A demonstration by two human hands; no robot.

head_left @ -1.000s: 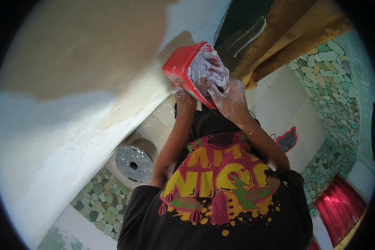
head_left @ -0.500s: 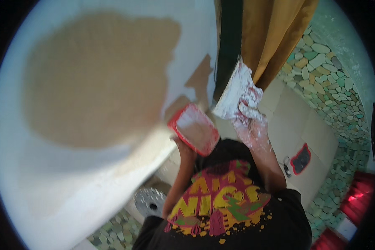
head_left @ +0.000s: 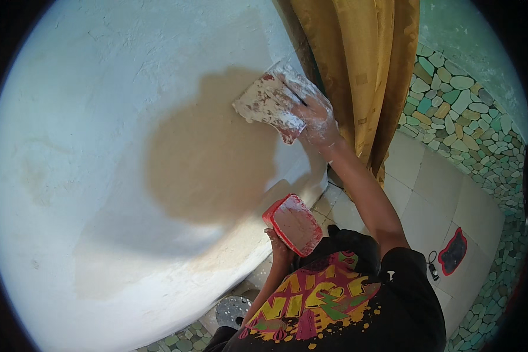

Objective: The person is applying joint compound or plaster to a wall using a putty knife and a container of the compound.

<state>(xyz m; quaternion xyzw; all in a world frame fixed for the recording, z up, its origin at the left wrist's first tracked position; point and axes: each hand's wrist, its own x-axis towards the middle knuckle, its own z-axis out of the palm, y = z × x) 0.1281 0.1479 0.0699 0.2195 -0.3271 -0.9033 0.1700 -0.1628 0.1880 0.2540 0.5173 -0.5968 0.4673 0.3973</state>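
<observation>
Moved since the earlier frame: right hand [head_left: 318,120] and putty-smeared spreader [head_left: 268,104] have swung up and left, from beside the tub to over the wall; the red tub [head_left: 298,226] sits lower and further right in the view.
White wall [head_left: 88,176]: fills the left side, its surface uneven, with a big rounded shadow cast across the middle.
Grey disc [head_left: 231,311]: low, near the foot of the wall, spotted with white, partly hidden by the left forearm.
Left hand [head_left: 280,247]: fingers grasp the tub from its left and lower side.
Tub: rectangular, tilted, its mouth facing the camera, pale residue inside and on the rim.
Spreader: flat and wide, white paste over reddish brown, in front of the wall's right part; whether its edge touches, I cannot tell.
Right hand: fingers clamp the spreader's right side, skin smeared white, arm stretched out.
Black T-shirt [head_left: 402,293]: colourful print across the chest.
Curtain [head_left: 361,70]: golden brown, hanging in folds just beside the right hand.
Floor tiles [head_left: 413,205]: pale, bearing a dark, red-edged mat [head_left: 453,252] with a black cable [head_left: 433,267] beside it.
Pebble mosaic [head_left: 452,100]: green and tan stones along the far right.
</observation>
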